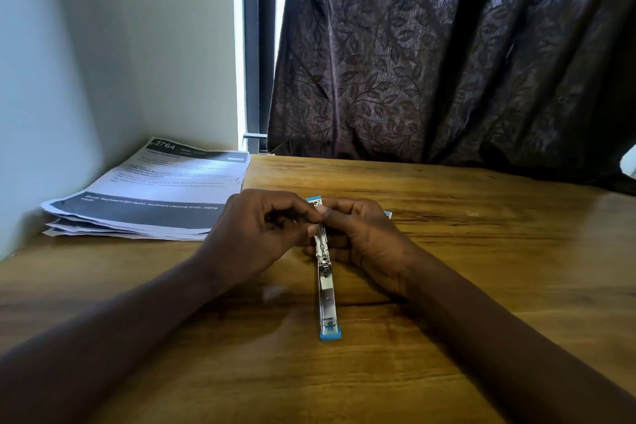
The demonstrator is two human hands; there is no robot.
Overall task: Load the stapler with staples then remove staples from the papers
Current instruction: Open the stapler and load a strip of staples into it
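A metal stapler (327, 299) with blue ends lies opened flat on the wooden table (481, 251), its length running away from me. My left hand (254, 234) and my right hand (361, 237) meet over its far half. Fingertips of both hands pinch at the magazine near the far blue tip. Whether staples sit between the fingers is hidden. A stack of printed papers (155, 193) lies at the back left against the wall.
A small blue and white item (388, 214), partly hidden behind my right hand, lies on the table. A dark patterned curtain (447, 62) hangs behind the table's far edge. A white wall (69, 62) bounds the left side.
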